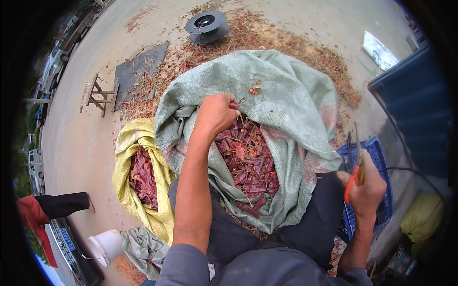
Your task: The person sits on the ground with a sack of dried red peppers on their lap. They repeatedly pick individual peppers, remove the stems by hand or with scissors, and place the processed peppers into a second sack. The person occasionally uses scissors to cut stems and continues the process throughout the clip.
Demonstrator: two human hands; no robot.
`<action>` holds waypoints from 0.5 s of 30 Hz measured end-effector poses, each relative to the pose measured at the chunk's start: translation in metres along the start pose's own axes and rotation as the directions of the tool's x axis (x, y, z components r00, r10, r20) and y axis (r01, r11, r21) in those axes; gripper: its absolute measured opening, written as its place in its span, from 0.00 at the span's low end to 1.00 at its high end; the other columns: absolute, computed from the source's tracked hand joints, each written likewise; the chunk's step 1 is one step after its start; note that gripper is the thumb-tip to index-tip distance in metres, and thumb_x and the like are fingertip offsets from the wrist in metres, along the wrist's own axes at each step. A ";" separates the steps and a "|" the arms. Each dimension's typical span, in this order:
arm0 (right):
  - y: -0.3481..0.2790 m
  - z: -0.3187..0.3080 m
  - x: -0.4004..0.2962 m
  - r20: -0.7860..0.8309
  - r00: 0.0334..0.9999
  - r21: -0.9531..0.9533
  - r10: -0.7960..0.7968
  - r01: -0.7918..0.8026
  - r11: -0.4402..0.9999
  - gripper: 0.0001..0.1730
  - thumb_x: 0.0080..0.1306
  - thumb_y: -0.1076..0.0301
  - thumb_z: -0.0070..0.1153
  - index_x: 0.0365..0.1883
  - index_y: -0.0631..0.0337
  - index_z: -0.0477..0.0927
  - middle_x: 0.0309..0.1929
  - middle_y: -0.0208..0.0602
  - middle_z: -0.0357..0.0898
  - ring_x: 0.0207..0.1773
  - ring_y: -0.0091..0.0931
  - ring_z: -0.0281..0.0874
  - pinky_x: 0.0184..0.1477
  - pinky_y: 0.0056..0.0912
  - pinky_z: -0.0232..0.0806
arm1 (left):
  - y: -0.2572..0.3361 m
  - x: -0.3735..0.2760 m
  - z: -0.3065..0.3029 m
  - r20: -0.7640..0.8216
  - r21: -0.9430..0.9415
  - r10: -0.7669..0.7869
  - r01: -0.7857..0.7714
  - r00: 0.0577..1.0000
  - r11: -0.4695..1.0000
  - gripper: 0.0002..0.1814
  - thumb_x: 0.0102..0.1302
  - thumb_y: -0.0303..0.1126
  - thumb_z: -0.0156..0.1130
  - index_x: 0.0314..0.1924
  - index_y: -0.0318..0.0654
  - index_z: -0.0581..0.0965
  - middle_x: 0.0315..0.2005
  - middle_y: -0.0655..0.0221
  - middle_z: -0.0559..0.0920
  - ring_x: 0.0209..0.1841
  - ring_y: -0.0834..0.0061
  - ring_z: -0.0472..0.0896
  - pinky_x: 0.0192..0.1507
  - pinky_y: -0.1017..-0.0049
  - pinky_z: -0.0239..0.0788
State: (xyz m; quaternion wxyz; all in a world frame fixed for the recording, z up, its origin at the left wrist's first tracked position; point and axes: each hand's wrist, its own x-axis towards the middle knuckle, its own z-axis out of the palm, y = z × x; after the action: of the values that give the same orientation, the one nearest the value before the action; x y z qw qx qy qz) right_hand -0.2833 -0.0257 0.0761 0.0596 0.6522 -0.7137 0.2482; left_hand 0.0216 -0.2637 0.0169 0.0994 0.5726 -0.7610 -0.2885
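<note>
A large pale green woven sack [286, 89], its mouth rolled outward, stands between my knees, filled with dried red chilli peppers [250, 161]. At the sack's far inner rim, my left hand [218, 111] pinches a dried chilli pepper [233, 105]; most of it is hidden by the fingers. Off to the right, above a blue plastic crate [383, 161], my right hand [368, 189] grips scissors [352, 182] with orange handles, blades pointing away from me. Several orange-red bits [254, 88] lie on the rolled sack cloth.
A yellow woven sack [125, 171] of dried chillies stands at left, near a white bucket [109, 246]. Beyond lie a black spool [206, 25], a wooden stool [98, 94] and scattered stems. A blue metal panel [415, 107] and a cable bound the right. Another person's sleeve [68, 203] shows at left.
</note>
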 end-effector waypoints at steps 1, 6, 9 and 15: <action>0.009 -0.011 -0.025 0.047 0.997 -0.012 0.056 -0.056 0.998 0.45 0.41 0.58 0.82 0.57 0.65 0.78 0.31 0.41 0.82 0.26 0.34 0.81 0.29 0.33 0.72 | -0.012 0.005 0.019 0.083 0.225 0.008 -0.026 0.997 0.974 0.08 0.55 0.29 0.65 0.36 0.38 0.84 0.37 0.56 0.87 0.39 0.57 0.85 0.43 0.62 0.75; 0.047 -0.040 -0.158 0.296 0.821 -0.129 0.489 -0.473 0.872 0.40 0.46 0.60 0.80 0.56 0.67 0.78 0.33 0.47 0.83 0.33 0.39 0.84 0.35 0.35 0.74 | -0.041 0.003 0.059 0.154 0.514 -0.144 0.045 0.978 0.857 0.14 0.58 0.32 0.57 0.42 0.41 0.85 0.42 0.53 0.86 0.48 0.52 0.84 0.50 0.57 0.76; 0.074 -0.050 -0.239 0.224 0.734 -0.205 0.642 -0.608 0.767 0.36 0.51 0.57 0.78 0.55 0.66 0.78 0.32 0.49 0.84 0.35 0.43 0.84 0.37 0.40 0.74 | -0.058 0.007 0.077 0.145 0.521 -0.133 0.038 0.981 0.853 0.15 0.58 0.32 0.57 0.44 0.42 0.84 0.42 0.53 0.86 0.49 0.53 0.84 0.51 0.57 0.76; 0.104 -0.066 -0.266 0.301 0.442 -0.492 0.845 -0.687 0.534 0.34 0.55 0.48 0.74 0.55 0.59 0.79 0.37 0.50 0.84 0.40 0.47 0.83 0.40 0.47 0.72 | -0.035 0.000 0.072 0.262 0.436 -0.082 -0.042 0.962 0.899 0.17 0.60 0.32 0.56 0.48 0.45 0.85 0.47 0.52 0.85 0.53 0.54 0.83 0.53 0.62 0.77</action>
State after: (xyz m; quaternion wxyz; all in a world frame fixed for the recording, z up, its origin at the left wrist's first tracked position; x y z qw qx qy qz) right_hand -0.3613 0.2458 -0.0039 -0.1534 0.2740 -0.9484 -0.0437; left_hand 0.0156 -0.2462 -0.0614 -0.1407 0.5427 -0.8066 -0.1875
